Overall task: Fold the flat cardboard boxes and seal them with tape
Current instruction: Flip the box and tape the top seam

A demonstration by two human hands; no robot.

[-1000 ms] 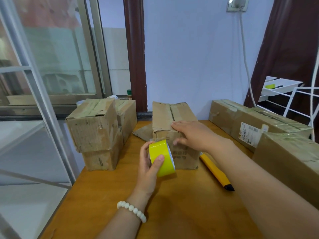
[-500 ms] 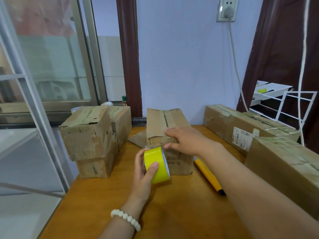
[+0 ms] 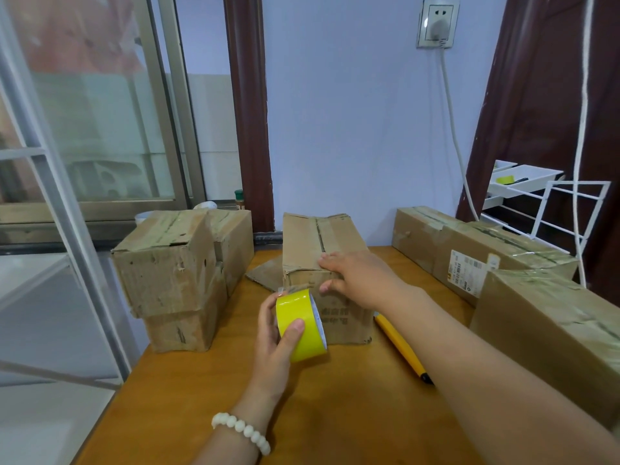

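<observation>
A folded cardboard box [image 3: 315,239] stands in the middle of the wooden table [image 3: 335,414], its top flaps meeting at a dark seam. My right hand [image 3: 359,276] lies over the box's near top edge, fingers on the top and thumb on the front face. My left hand [image 3: 275,344] grips a roll of yellow tape [image 3: 300,325] just in front of the box's near left corner, thumb on the roll's outer face. A short clear tape end rises from the roll toward the box's front.
Two stacked cardboard boxes [image 3: 177,273] stand at the left. Taped boxes [image 3: 476,250] and a large near one [image 3: 550,337] line the right side. A yellow utility knife [image 3: 402,350] lies right of the middle box. A flat cardboard piece [image 3: 265,273] lies behind it. A white rack [image 3: 553,209] stands at the far right.
Both hands keep their hold on roll and box. The view has tilted upward, showing more of the wall and socket.
</observation>
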